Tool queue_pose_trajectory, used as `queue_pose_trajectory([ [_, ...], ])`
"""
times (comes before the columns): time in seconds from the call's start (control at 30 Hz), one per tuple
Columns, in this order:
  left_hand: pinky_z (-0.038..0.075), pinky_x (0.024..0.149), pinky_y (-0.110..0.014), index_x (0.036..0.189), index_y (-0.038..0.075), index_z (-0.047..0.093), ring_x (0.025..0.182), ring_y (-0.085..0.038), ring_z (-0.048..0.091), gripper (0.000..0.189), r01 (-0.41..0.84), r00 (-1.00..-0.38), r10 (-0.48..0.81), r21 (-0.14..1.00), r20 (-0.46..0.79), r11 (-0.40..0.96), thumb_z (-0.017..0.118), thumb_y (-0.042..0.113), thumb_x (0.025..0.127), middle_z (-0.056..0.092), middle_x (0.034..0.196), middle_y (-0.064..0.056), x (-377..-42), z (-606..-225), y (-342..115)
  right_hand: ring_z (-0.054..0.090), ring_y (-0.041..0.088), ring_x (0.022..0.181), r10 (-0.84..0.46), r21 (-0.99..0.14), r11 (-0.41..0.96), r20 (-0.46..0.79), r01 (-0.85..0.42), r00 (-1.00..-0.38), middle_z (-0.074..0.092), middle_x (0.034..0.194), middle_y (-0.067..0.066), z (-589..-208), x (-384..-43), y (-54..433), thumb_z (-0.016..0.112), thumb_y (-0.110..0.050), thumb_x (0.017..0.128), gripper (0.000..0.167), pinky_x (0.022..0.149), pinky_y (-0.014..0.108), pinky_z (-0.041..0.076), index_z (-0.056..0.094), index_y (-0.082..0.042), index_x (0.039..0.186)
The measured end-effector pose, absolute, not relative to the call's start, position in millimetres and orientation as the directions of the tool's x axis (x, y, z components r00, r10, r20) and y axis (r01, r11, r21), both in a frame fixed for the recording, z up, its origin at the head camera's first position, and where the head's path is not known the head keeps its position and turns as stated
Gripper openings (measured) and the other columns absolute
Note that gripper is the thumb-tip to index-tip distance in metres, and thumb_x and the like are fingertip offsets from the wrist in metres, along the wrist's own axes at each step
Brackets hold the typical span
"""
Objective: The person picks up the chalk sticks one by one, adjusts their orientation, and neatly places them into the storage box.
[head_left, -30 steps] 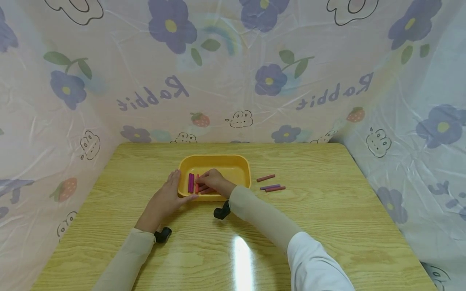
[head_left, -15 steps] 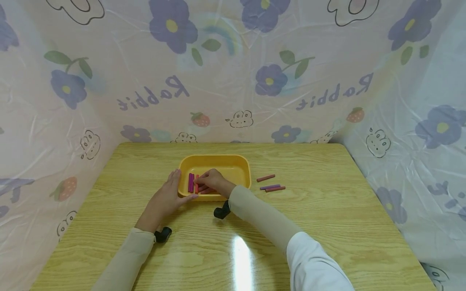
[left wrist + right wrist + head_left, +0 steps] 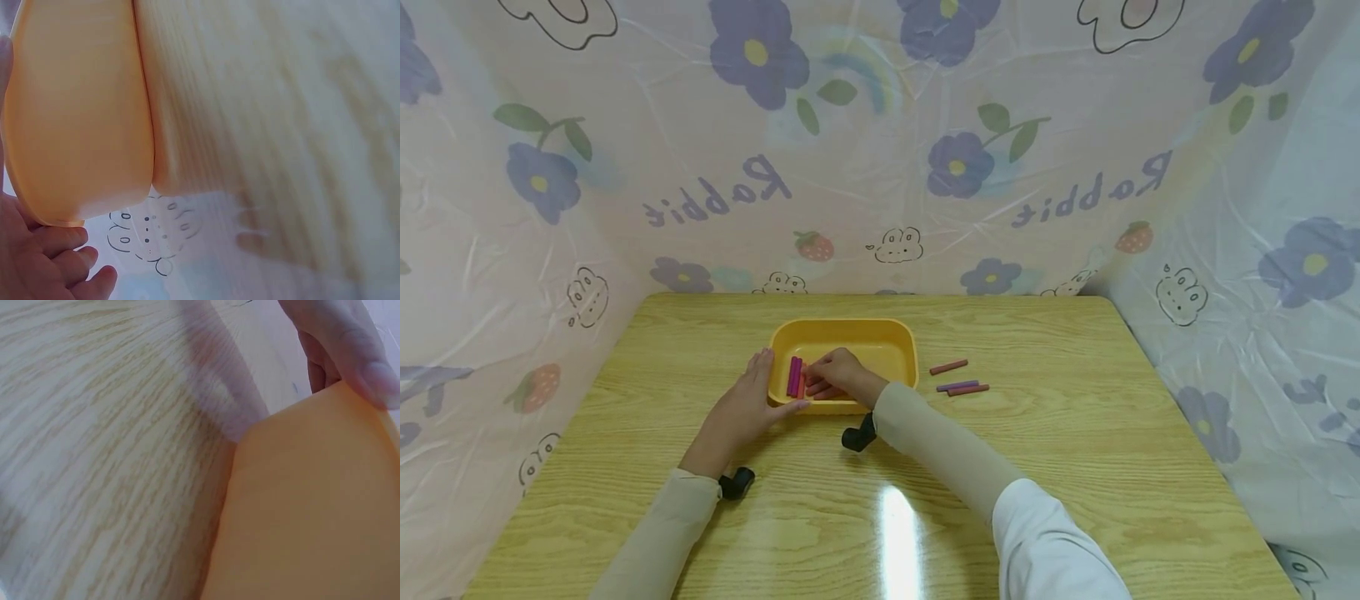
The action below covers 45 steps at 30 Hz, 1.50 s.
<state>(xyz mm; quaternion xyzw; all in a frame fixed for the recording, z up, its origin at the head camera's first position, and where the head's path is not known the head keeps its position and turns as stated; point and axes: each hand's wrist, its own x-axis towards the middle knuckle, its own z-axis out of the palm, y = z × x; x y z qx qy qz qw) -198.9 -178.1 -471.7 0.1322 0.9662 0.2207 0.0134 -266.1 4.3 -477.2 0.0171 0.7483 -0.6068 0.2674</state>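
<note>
A yellow tray (image 3: 887, 327) stands on the table, with two magenta sticks (image 3: 793, 377) lying side by side near its left end. An orange-red stick (image 3: 801, 390) lies right against them. My right hand (image 3: 842, 371) reaches over the front rim into the tray, fingers bent, fingertips on the orange-red stick. My left hand (image 3: 743, 408) rests at the tray's front left corner, fingers straight along the left side and thumb along the front rim. In the left wrist view, the left fingers (image 3: 75, 256) extend past the tray's corner. The right wrist view hides the sticks behind the tray wall.
Right of the tray, a brownish-red stick (image 3: 949, 367) lies alone. In front of it, a purple stick (image 3: 957, 386) and a reddish stick (image 3: 968, 389) lie close together. A patterned curtain (image 3: 880, 167) surrounds the wood-grain table (image 3: 1045, 333) at the back and sides.
The orange-red stick has shifted slightly left with my right fingertips, closing the gap to the magenta sticks. My left hand has stayed at the tray's corner.
</note>
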Motion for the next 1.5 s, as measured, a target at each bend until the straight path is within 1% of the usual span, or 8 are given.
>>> queue_pose_trajectory([
  [0.33,0.029,0.103,-0.054,0.149,0.004,0.001,0.137,-0.037,0.017,0.118,0.243,-0.965,0.261,0.439,0.021,0.865,0.047,0.08,0.071,0.01,0.153,-0.019,-198.5,-470.1,-176.9,0.069,0.023,0.073,-0.355,-0.9,0.152,-0.436,0.409,-0.827,0.069,0.084,0.016,-475.4,-267.8,9.8,0.058,-0.02,0.093,0.027,0.068,0.034,0.055,0.068,0.005,0.098],
  [0.63,0.026,0.104,-0.054,0.15,0.005,0.001,0.138,-0.035,0.014,0.119,0.229,-0.968,0.252,0.442,0.006,0.868,0.046,0.082,0.07,0.009,0.153,-0.017,-198.2,-470.9,-177.7,0.068,0.023,0.081,-0.356,-0.88,0.036,-0.454,0.473,-0.817,0.068,0.095,0.015,-476.4,-272.6,8.7,0.057,-0.025,0.094,0.032,0.069,0.032,0.055,0.062,0.0,0.112],
  [0.87,0.023,0.105,-0.054,0.15,0.006,0.0,0.14,-0.033,0.008,0.12,0.229,-0.967,0.256,0.437,-0.003,0.87,0.046,0.082,0.07,0.007,0.154,-0.016,-198.3,-470.5,-178.4,0.065,0.027,0.094,-0.403,-0.904,-0.075,-0.359,0.422,-0.842,0.064,0.108,0.018,-462.6,-267.3,14.9,0.057,-0.026,0.094,0.043,0.08,0.036,0.052,0.055,0.004,0.125],
  [0.97,0.023,0.105,-0.054,0.15,0.007,-0.002,0.14,-0.033,0.009,0.12,0.232,-0.966,0.258,0.436,-0.001,0.87,0.045,0.082,0.07,0.006,0.154,-0.016,-199.2,-472.4,-179.1,0.058,0.034,0.106,-0.436,-0.918,-0.101,-0.306,0.384,-0.846,0.058,0.118,0.023,-452.8,-262.8,23.5,0.057,-0.026,0.094,0.046,0.084,0.037,0.05,0.052,0.006,0.127],
  [1.07,0.023,0.105,-0.055,0.15,0.007,-0.002,0.139,-0.034,0.01,0.12,0.231,-0.967,0.256,0.437,0.003,0.869,0.045,0.082,0.069,0.006,0.154,-0.016,-200.0,-473.8,-178.9,0.051,0.039,0.115,-0.458,-0.929,-0.114,-0.265,0.352,-0.849,0.051,0.125,0.028,-441.8,-258.9,35.1,0.055,-0.026,0.095,0.045,0.084,0.036,0.051,0.052,0.007,0.125],
  [1.17,0.023,0.105,-0.055,0.15,0.007,-0.002,0.139,-0.033,0.01,0.12,0.228,-0.968,0.252,0.434,0.003,0.872,0.046,0.082,0.069,0.006,0.154,-0.015,-200.1,-473.6,-177.9,0.051,0.038,0.113,-0.468,-0.938,-0.114,-0.239,0.326,-0.851,0.051,0.124,0.027,-429.7,-255.4,50.5,0.052,-0.024,0.096,0.044,0.085,0.035,0.051,0.051,0.008,0.126],
  [1.33,0.022,0.106,-0.053,0.15,0.007,-0.001,0.14,-0.032,0.008,0.119,0.231,-0.967,0.254,0.433,0.003,0.871,0.046,0.082,0.07,0.006,0.154,-0.015,-199.0,-471.9,-177.5,0.058,0.029,0.103,-0.447,-0.949,-0.111,-0.217,0.294,-0.868,0.056,0.116,0.021,-415.2,-254.9,80.9,0.051,-0.024,0.097,0.046,0.086,0.036,0.05,0.047,0.01,0.129],
  [1.5,0.022,0.106,-0.053,0.15,0.006,-0.001,0.14,-0.031,0.008,0.119,0.238,-0.965,0.262,0.438,0.007,0.867,0.047,0.081,0.071,0.006,0.154,-0.016,-197.6,-471.1,-178.4,0.049,0.038,0.116,-0.394,-0.951,-0.117,-0.22,0.286,-0.892,0.058,0.11,0.014,-411.9,-261.0,115.6,0.054,-0.025,0.096,0.046,0.087,0.035,0.05,0.048,0.008,0.128],
])
